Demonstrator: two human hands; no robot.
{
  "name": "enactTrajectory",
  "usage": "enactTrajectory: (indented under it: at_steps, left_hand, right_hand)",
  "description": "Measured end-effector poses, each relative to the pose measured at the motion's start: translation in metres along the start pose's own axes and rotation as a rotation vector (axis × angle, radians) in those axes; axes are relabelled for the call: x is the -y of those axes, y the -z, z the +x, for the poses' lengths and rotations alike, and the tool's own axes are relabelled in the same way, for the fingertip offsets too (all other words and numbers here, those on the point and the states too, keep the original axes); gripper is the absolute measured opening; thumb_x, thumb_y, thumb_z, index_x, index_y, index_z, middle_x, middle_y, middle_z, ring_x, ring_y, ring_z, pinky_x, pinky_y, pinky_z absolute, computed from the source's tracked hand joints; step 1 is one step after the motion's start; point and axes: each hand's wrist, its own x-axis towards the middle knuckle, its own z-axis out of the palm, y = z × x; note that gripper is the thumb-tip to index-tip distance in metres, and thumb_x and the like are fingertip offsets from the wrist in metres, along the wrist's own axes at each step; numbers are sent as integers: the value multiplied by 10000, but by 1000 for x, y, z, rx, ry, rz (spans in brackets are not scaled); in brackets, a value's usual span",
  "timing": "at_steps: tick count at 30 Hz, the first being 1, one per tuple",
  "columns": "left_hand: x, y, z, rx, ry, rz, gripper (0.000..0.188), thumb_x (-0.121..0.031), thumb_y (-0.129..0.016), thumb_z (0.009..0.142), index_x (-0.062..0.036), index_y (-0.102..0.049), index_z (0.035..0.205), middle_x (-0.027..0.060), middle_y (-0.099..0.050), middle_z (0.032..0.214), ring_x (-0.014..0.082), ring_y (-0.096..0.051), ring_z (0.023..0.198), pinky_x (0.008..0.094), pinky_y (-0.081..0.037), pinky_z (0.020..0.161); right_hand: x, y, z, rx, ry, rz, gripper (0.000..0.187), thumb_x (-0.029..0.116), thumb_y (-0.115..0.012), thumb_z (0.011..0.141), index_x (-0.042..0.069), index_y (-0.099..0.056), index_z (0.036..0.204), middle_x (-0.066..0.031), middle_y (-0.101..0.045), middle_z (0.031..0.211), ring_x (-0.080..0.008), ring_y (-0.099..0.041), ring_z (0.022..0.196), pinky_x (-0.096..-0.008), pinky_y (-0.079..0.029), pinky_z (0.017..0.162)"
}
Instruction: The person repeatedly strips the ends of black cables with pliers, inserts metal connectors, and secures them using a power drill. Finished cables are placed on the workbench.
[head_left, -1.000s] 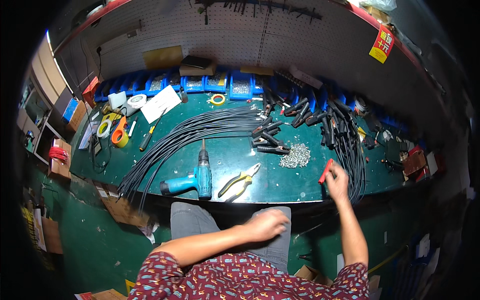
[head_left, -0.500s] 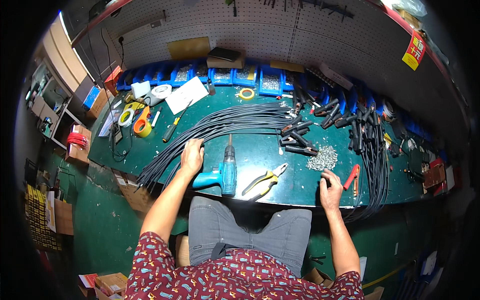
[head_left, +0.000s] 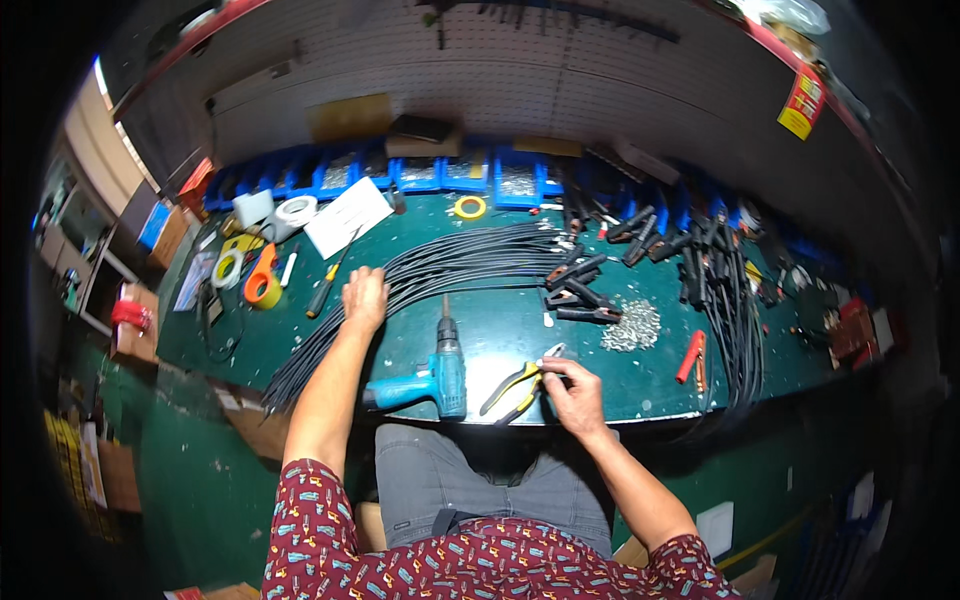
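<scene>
My left hand [head_left: 364, 298] lies over the bundle of black cables [head_left: 465, 255], fingers stretched across its far edge and not closed round it. My right hand [head_left: 575, 393] has thumb and forefinger drawn together at the pliers [head_left: 520, 388], just below their jaws; the pliers have yellow-and-black handles and lie flat on the bench. Between my hands a teal cordless drill [head_left: 449, 378] rests on its side, bit pointing away. Black clamps [head_left: 585, 313] lie at the bundle's right end, beside a heap of small metal parts [head_left: 631, 326].
A red clamp [head_left: 690, 356] and a second cable bundle [head_left: 735, 340] lie to the right. Blue bins [head_left: 518, 194] line the back. On the left are a screwdriver [head_left: 322, 292], an orange tape dispenser [head_left: 262, 282] and a white paper [head_left: 346, 220].
My right hand has moved left from beside the metal parts to the pliers. My left hand has shifted across the cable bundle toward its far edge. The whole view has shifted slightly.
</scene>
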Motion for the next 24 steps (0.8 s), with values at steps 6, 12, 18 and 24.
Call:
enactTrajectory:
  at_steps: [6,12,18,24]
  left_hand:
    - [9,-2,13,22,-61,-80,113,-122,-609,954,-87,-616,1061,163,-634,1054,372,-611,1071,507,-470,903]
    - [-50,97,-29,-280,-292,-558,129,-149,-587,988,-34,-581,1045,188,-668,852,412,-658,792,491,-508,706]
    - [-65,125,-134,21,-805,-523,285,-256,-783,771,-64,-575,739,118,-583,663,336,-614,614,428,-493,584]
    - [3,133,-144,81,-655,-228,336,-300,-737,823,-57,-536,707,137,-560,659,364,-595,640,465,-477,620]
  right_hand:
    - [-6,8,36,-68,111,-189,207,61,-675,879,-21,-734,1059,-189,-749,1092,-298,-732,1016,-371,-568,899]
    - [-20,28,93,-179,-445,279,252,165,-674,931,-24,-712,1093,-147,-761,994,-192,-735,848,-320,-603,689]
    - [-17,-42,94,142,-796,1285,515,406,-505,1075,-13,-423,1362,-305,-568,1368,-407,-614,1216,-551,-522,1037]
    - [14,-85,58,118,-438,1113,281,245,-486,1100,10,-575,1225,-26,-594,836,-162,-610,715,-370,-590,743]
